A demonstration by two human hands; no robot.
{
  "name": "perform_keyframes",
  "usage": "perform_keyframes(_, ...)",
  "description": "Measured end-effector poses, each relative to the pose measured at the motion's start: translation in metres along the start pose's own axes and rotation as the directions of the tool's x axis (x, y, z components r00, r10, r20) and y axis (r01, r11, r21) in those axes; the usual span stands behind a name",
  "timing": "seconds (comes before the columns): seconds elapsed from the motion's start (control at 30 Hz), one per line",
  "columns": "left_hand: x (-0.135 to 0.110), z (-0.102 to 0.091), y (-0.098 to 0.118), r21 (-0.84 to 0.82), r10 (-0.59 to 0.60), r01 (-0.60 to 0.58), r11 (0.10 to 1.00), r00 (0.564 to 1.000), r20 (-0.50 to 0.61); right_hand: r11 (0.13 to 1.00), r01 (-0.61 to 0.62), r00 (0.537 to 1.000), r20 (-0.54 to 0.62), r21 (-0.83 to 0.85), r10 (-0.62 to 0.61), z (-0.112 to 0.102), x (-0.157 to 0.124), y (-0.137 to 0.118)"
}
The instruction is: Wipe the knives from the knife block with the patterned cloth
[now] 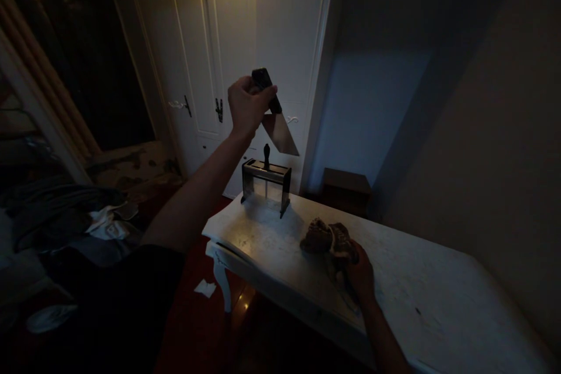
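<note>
My left hand [248, 105] is raised over the table's far end, closed round the black handle of a cleaver [281, 135]. Its wide blade slants down to the right, clear of the knife block beneath. That knife block [274, 173] stands upright on the table, with see-through sides and a dark frame. A black knife handle [266, 155] sticks up from its top. Low on the right, my right hand [363, 274] grips a bunched brown patterned cloth [322, 236] at the tabletop. Some of its fingers are hidden by the cloth and the dim light.
The white table [407, 286] runs from the middle to the lower right. Behind it are a white wardrobe [193, 41] and a dark brown cabinet [346, 184]. Piled clothes [65, 210] lie at the left, and a white paper scrap [205, 287] is on the red floor.
</note>
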State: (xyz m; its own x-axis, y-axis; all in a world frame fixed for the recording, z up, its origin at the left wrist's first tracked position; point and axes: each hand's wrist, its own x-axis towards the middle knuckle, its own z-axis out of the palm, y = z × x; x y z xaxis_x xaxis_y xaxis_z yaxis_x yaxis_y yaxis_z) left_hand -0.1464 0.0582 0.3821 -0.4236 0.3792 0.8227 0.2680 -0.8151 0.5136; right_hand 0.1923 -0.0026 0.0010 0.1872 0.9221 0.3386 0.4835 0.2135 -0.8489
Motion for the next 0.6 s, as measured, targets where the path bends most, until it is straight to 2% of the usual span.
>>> perform_keyframes(0.13,-0.072,0.002,0.021,-0.162,-0.034,0.019,0.987,0.995,-0.09,1.0,0.008,1.0,0.013,0.027,-0.008,-0.001,0.0,-0.004)
perform_keyframes(0.23,-0.135,0.006,0.023,-0.319,-0.173,0.116,0.941,0.973,-0.155,0.997,0.024,1.0,0.0,0.073,-0.024,-0.002,-0.003,-0.007)
perform_keyframes(0.33,-0.192,0.009,0.017,-0.43,-0.352,0.248,0.868,0.918,-0.181,0.991,0.054,0.998,-0.036,0.124,-0.05,-0.001,-0.005,-0.008)
perform_keyframes(0.4,-0.225,0.011,0.009,-0.47,-0.431,0.31,0.826,0.885,-0.174,0.984,0.051,0.996,-0.082,0.173,-0.038,-0.001,-0.005,-0.007)
perform_keyframes(0.6,-0.299,0.017,-0.023,-0.567,-0.613,0.475,0.673,0.788,-0.066,0.948,-0.003,0.962,-0.258,0.317,0.089,-0.003,0.001,-0.005)
